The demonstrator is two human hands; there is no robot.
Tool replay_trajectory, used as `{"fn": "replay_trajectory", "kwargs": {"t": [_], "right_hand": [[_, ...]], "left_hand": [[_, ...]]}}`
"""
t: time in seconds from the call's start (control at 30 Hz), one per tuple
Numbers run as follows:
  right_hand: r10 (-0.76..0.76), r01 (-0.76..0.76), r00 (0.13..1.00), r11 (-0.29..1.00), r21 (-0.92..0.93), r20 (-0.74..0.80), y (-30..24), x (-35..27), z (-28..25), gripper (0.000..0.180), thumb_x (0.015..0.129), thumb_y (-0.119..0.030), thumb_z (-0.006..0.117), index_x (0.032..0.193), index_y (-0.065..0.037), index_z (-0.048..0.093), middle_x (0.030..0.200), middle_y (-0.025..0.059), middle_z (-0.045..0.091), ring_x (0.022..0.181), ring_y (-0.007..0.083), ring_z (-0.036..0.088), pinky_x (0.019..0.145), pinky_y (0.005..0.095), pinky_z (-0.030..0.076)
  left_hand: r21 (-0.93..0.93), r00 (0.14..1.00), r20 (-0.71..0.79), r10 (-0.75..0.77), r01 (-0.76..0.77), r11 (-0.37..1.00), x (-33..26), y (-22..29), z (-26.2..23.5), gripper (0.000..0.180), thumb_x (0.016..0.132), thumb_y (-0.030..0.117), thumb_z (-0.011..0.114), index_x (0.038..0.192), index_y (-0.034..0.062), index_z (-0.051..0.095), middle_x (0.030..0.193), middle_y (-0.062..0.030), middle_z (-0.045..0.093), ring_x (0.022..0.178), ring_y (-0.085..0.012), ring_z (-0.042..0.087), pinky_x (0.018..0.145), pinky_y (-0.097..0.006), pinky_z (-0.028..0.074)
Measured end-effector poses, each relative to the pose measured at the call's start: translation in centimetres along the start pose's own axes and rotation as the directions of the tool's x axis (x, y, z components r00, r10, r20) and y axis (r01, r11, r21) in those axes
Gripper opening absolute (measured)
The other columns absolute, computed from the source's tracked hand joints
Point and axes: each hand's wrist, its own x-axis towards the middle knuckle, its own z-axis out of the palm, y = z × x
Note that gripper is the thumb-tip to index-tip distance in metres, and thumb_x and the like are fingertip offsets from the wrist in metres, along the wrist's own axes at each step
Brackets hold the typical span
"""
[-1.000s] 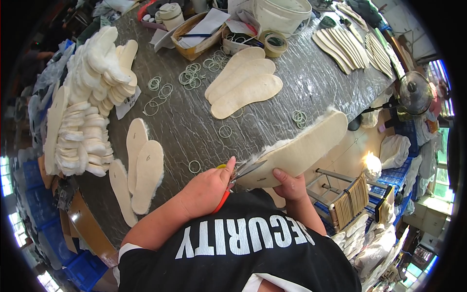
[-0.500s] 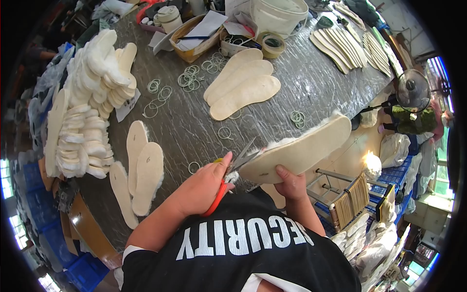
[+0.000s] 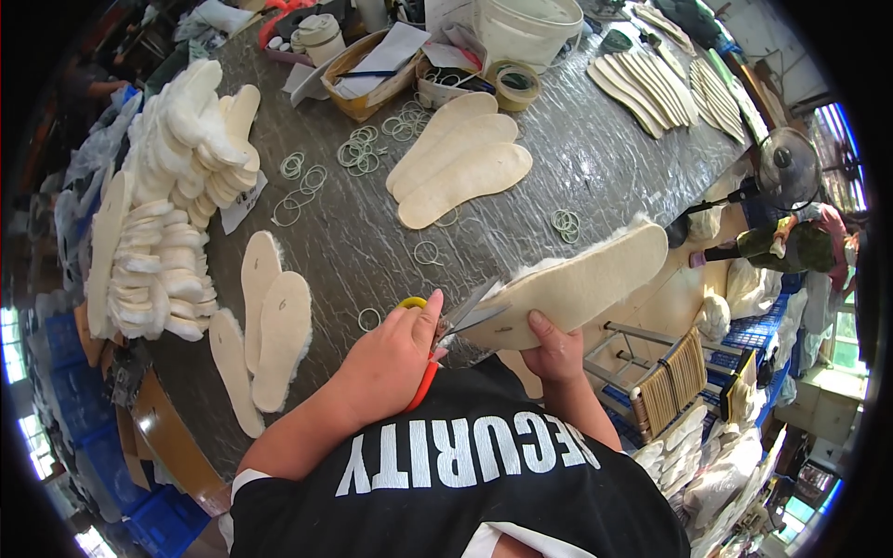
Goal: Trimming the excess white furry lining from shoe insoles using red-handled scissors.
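My left hand (image 3: 386,358) grips a pair of scissors (image 3: 473,312) with red and yellow handles. The blades are parted at the near left end of a fleece-lined insole (image 3: 591,284), one blade lying across its beige face. My right hand (image 3: 556,352) pinches that insole at its lower edge, thumb on the beige side. White fleece sticks out along its upper edge. Beyond it, several loose insoles (image 3: 465,181) overlap on the table, beige side up. Left of my left arm lie three more insoles (image 3: 282,339) with fleecy rims.
Tall piles of fleecy insoles (image 3: 158,265) stand at the left. Pale rubber bands (image 3: 361,153) are scattered over the dark table (image 3: 344,246). At the back are a basket (image 3: 358,98), tape roll (image 3: 514,86) and white bucket (image 3: 530,33). A fan (image 3: 786,167) and stool (image 3: 670,391) stand right.
The scissors have shifted, and one blade now crosses the insole's face. The yellow handle shows more. At the far right, another person has moved, with an arm now stretched out.
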Motion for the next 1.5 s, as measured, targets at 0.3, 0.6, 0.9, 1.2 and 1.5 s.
{"fn": "replay_trajectory", "kwargs": {"t": [0.3,0.6,0.9,1.2,1.5], "right_hand": [[0.006,-0.004,0.999,0.999,-0.037,0.050,0.0,-0.5,-0.3,0.052,0.081,0.008,0.052,0.129,-0.004,0.037,0.123,0.0124,0.048,0.116,0.0278,0.046,0.098,0.0425,0.036],[0.031,-0.032,0.993,0.999,0.007,0.112,-0.4,-0.8,-0.7,0.050,0.081,0.006,0.054,0.128,-0.003,0.038,0.122,0.0129,0.049,0.115,0.0274,0.047,0.098,0.0418,0.036],[0.062,-0.062,0.993,0.998,-0.004,0.101,-0.2,-0.8,-0.9,0.050,0.080,0.006,0.054,0.127,-0.003,0.039,0.121,0.0130,0.050,0.114,0.0272,0.048,0.097,0.0413,0.037],[0.050,-0.041,0.995,0.995,-0.092,0.091,-0.3,-0.8,-0.8,0.049,0.080,0.005,0.055,0.126,-0.002,0.040,0.120,0.0122,0.051,0.114,0.0261,0.048,0.097,0.0403,0.037],[0.058,-0.044,0.994,0.988,-0.148,0.091,0.1,-0.7,-1.1,0.048,0.080,0.005,0.056,0.125,-0.001,0.041,0.119,0.0117,0.051,0.112,0.0252,0.049,0.096,0.0387,0.038]], "left_hand": [[0.057,0.997,0.067,0.040,-0.043,0.997,0.4,-0.1,0.4,0.054,0.086,0.017,0.053,0.128,-0.0100,0.034,0.095,-0.0168,0.055,0.090,-0.0297,0.055,0.074,-0.037,0.049],[-0.109,0.980,0.194,0.043,-0.022,0.994,0.5,-0.3,0.6,0.052,0.086,0.016,0.054,0.128,-0.0056,0.033,0.091,-0.0201,0.056,0.086,-0.0334,0.056,0.076,-0.038,0.046],[-0.092,0.975,0.209,0.079,-0.061,0.994,0.7,-0.7,0.8,0.044,0.087,0.013,0.050,0.121,-0.0113,0.038,0.086,-0.0235,0.059,0.078,-0.0349,0.060,0.068,-0.040,0.048],[-0.113,0.982,0.172,0.079,-0.060,0.992,0.5,-1.0,1.2,0.050,0.085,0.013,0.053,0.125,-0.0099,0.033,0.093,-0.0238,0.058,0.085,-0.0360,0.059,0.074,-0.040,0.048],[-0.132,0.975,0.199,0.094,-0.069,0.989,0.5,-1.0,0.8,0.053,0.087,0.013,0.050,0.128,-0.0133,0.028,0.098,-0.0246,0.054,0.087,-0.0357,0.057,0.076,-0.038,0.047]]}}
